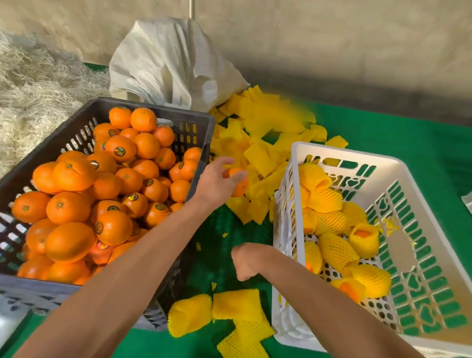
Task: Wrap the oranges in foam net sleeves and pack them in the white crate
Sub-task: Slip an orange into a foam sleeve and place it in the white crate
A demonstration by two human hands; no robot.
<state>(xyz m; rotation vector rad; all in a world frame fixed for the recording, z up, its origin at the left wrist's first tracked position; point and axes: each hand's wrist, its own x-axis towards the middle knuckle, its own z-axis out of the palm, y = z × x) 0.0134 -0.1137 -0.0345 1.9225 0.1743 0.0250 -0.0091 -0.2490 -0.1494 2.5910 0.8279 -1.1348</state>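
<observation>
Between the dark slatted crate (65, 141) and white plastic crate (405, 180), the left hand (217, 181) loosely grips a bare round orange (238, 183) that might slip, while the right hand (244, 260) hangs clenched, empty.

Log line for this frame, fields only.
left hand: holds bare orange over sleeve pile | right hand: fisted, apparently empty | white crate: partly filled with sleeved oranges

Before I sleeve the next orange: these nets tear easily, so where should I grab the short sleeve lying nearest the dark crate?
Probably pinch the short sleeve at its open frilled end, which faces the white crate, coming from above with the free right hand. It lies flat on the green mat, so its rim offers the easiest edge.
</observation>
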